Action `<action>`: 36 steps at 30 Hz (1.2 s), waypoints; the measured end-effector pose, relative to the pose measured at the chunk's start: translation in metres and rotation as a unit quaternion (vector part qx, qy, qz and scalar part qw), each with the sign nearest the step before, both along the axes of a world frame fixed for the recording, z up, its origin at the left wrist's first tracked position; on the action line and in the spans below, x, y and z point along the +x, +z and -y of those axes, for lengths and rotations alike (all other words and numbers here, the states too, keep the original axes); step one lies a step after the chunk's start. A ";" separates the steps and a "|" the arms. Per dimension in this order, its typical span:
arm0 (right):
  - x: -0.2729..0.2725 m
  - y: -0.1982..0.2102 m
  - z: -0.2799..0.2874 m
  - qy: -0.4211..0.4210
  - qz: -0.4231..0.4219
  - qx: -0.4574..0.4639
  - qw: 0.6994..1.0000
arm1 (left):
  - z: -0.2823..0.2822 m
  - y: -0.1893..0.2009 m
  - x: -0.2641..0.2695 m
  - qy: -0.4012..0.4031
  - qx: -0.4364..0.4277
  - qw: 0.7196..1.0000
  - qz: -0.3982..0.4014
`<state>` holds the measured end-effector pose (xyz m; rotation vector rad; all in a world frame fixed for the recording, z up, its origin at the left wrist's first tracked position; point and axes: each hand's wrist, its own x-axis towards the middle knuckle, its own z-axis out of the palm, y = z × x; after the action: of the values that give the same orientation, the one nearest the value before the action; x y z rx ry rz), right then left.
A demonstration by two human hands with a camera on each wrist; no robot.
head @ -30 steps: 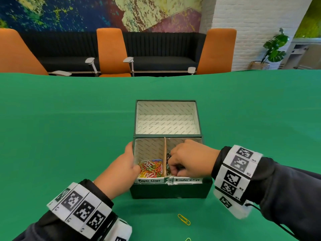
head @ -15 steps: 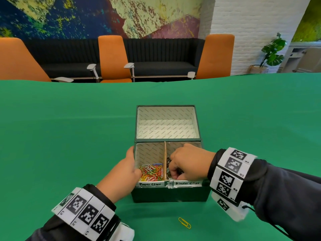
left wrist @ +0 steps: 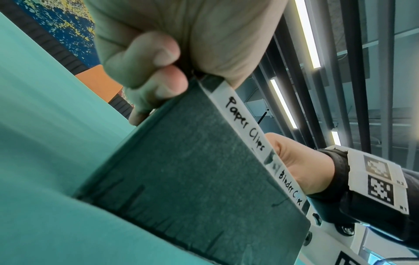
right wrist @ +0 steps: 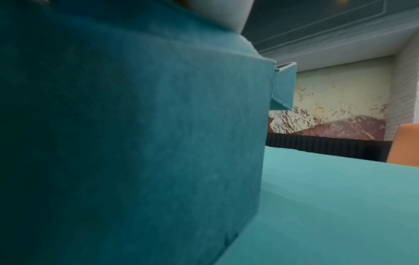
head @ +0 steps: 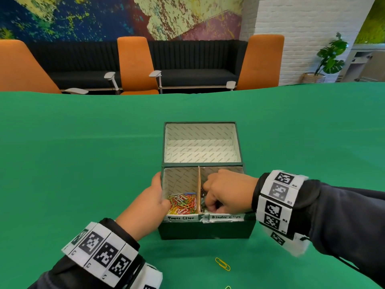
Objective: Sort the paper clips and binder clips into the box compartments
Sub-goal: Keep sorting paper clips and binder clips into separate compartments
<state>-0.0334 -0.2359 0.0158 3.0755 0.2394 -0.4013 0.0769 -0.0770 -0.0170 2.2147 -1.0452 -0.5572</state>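
Loose clips: a yellow paper clip (head: 222, 264) lies on the cloth at 6 o'clock from the box, near it; a second, greenish clip (head: 228, 287) is cut by the lower edge of the head view.
Surface: a green tablecloth (head: 83, 163) covers the whole table.
Left hand: the left hand (head: 145, 205) grips the box's near-left corner at 9 o'clock, thumb over the rim, fingers (left wrist: 158, 80) curled against the outer wall.
Box: a dark green box (head: 206, 230) stands upright, lid (head: 201, 142) open behind it at 12 o'clock; a cardboard divider (head: 199, 188) splits it in two.
Labels: "Paper Clips" (head: 180, 217) on the left compartment, "Binder Clips" (head: 226, 216) on the right.
Paper clips: a many-coloured heap (head: 183, 203) lies in the left compartment.
Right hand: the right hand (head: 227, 190) reaches into the right compartment, fingers curled downward; whether they pinch anything cannot be told. Dark metal (head: 203, 193) shows by the divider.
Right wrist view: only the box wall (right wrist: 136, 134) and cloth.
Room: orange chairs (head: 136, 65) and a black bench (head: 187, 63) at 12 o'clock, a painted mural (head: 125, 15) above, white brick (head: 302, 28) and a potted plant (head: 329, 57) at 2 o'clock.
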 end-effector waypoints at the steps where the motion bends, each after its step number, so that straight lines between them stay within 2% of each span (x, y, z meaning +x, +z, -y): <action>1: 0.000 0.000 0.000 0.003 0.000 -0.005 1.000 | 0.000 -0.001 0.001 0.002 0.000 1.000 -0.003; 11: 0.002 0.003 -0.005 0.000 -0.029 -0.019 0.999 | 0.001 -0.009 0.006 0.011 -0.006 1.000 -0.015; 15: 0.000 0.005 -0.006 -0.063 -0.015 0.059 0.996 | 0.000 -0.010 0.007 0.006 -0.007 1.000 -0.019; 19: -0.008 0.021 -0.002 -0.161 0.027 0.141 0.976 | 0.000 -0.014 0.010 0.014 -0.002 1.000 -0.025; 25: -0.007 0.036 -0.012 -0.243 0.091 0.279 0.925 | 0.000 -0.007 0.005 0.013 0.005 1.000 -0.021; 28: 0.003 0.040 -0.024 -0.260 0.143 0.295 0.908 | -0.005 0.002 0.001 0.007 0.028 0.999 -0.017; 31: 0.000 0.050 -0.033 -0.256 0.185 0.305 0.898 | -0.021 0.011 0.000 0.017 0.032 0.997 -0.068; 32: -0.006 0.054 -0.034 -0.257 0.193 0.305 0.896 | -0.030 0.014 0.000 0.021 0.033 0.997 -0.062; 34: -0.023 0.058 -0.036 -0.254 0.166 0.313 0.900 | -0.048 0.021 0.001 0.030 0.040 0.999 -0.009; 36: -0.046 0.056 -0.040 -0.239 0.079 0.331 0.910 | -0.063 0.026 -0.002 0.045 0.024 0.998 0.038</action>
<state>-0.0798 -0.1957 0.0716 3.7959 -0.5086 -0.0728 0.0747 -0.0136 0.0089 2.3291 -0.9737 -0.4665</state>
